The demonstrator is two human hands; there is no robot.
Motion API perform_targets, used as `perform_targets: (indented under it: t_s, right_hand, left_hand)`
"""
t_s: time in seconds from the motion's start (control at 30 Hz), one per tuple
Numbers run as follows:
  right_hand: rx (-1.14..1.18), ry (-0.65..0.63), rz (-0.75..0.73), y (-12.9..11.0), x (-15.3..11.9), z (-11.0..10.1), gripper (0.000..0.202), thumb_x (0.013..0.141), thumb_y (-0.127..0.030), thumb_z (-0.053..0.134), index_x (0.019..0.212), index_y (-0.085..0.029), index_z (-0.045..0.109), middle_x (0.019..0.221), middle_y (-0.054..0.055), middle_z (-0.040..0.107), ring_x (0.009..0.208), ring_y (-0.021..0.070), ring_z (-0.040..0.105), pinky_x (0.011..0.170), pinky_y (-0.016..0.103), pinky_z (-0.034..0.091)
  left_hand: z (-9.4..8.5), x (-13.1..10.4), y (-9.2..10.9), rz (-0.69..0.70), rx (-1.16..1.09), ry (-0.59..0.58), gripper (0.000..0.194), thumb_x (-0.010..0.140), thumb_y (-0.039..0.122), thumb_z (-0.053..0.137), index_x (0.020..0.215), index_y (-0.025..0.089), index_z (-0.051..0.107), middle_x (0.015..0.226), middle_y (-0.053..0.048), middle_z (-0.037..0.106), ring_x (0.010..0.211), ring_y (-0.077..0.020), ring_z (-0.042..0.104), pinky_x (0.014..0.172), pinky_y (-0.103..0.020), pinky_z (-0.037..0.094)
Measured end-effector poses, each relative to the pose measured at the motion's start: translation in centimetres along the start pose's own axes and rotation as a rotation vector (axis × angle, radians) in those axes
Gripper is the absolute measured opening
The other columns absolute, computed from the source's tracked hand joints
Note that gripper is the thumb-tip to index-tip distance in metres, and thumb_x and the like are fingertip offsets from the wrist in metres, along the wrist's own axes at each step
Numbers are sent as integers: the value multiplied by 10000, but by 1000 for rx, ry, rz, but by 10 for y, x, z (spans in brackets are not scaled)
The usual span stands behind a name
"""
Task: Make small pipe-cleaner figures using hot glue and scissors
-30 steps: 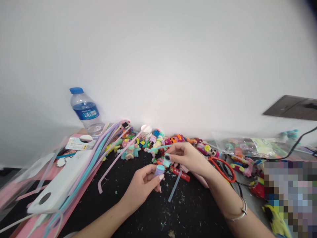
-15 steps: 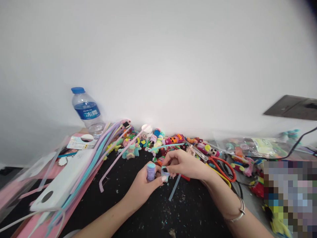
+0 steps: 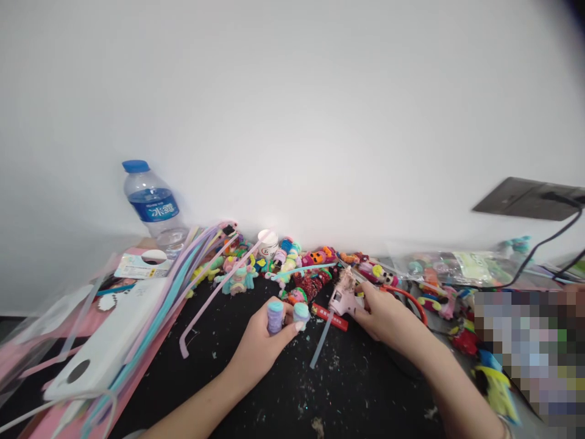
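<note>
White wall (image 3: 292, 122) rises behind the black table (image 3: 256, 393). Left of the glue gun (image 3: 342, 302), the left hand (image 3: 264, 341) pinches two fuzzy purple-and-blue rolls (image 3: 275, 318). The right hand (image 3: 386, 314) curls around the glue gun's handle; a glue stick (image 3: 320, 342) pokes from its back. Beside the glue gun lies a red bar (image 3: 339, 321); beyond it, colourful dolls (image 3: 237, 277); far left of it, a bottle (image 3: 153, 204).

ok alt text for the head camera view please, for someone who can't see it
A person's left hand holds two small fuzzy purple and turquoise rolls over a black work surface, while the right hand is at the handle of a pink glue gun. Around them are colourful fuzzy figures, pipe cleaners and a plastic bottle.
</note>
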State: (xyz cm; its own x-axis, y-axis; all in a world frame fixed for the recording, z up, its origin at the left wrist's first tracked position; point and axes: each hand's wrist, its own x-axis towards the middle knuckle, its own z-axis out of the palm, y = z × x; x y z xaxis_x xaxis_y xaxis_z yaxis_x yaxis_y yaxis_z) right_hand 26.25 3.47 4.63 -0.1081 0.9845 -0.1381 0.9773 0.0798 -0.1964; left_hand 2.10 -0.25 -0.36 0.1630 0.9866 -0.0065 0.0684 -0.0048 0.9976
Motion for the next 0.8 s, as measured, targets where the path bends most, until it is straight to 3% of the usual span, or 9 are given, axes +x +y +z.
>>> perform_targets:
  t_s: [0.2, 0.37, 0.47, 0.57, 0.67, 0.8]
  right_hand:
    - [166, 126, 13, -2, -10, 28, 383, 725, -247, 490, 1093, -144, 461, 877, 91, 599, 777, 233, 588, 605, 276, 398]
    - [157, 311, 67, -4, -13, 40, 486, 654, -153, 489, 1137, -119, 453, 1080, 146, 558, 923, 269, 574, 732, 324, 433]
    - [209, 418, 113, -3, -14, 36, 412, 667, -185, 506, 1075, -131, 521, 1028, 129, 603, 874, 274, 589, 730, 343, 440]
    - [448, 516, 81, -1, -18, 30, 315, 709, -293, 543, 986, -149, 578, 883, 90, 647, 762, 246, 596, 675, 323, 452]
    - [837, 423, 35, -2, -26, 32, 302, 716, -404, 584, 887, -155, 577, 653, 33, 607, 541, 175, 530, 501, 269, 421]
    - [1252, 33, -63, -13, -38, 44, 445, 653, -551, 652, 831, -159, 542, 476, -53, 450, 377, 79, 346, 374, 208, 293]
  left_hand:
    - [2, -2, 5, 52, 79, -17, 86, 760, 208, 592, 822, 153, 568, 795, -21, 607, 758, -167, 562, 717, -265, 429]
    - [2, -3, 4, 124, 212, -6, 37, 761, 182, 576, 790, 164, 561, 772, -16, 596, 719, -161, 550, 681, -264, 424]
    - [2, -2, 3, 194, 259, 9, 71, 758, 152, 570, 708, 174, 524, 775, -10, 585, 722, -152, 547, 691, -258, 419]
    - [1, -2, 2, 248, 293, 26, 122, 759, 129, 560, 670, 180, 494, 787, -10, 581, 736, -147, 552, 700, -252, 416]
    - [1, -2, 0, 284, 309, 24, 120, 766, 129, 556, 676, 184, 499, 808, -15, 585, 753, -147, 558, 708, -247, 419]
    - [0, -3, -2, 318, 337, 14, 107, 773, 128, 548, 696, 186, 502, 844, -23, 583, 778, -147, 560, 717, -243, 420]
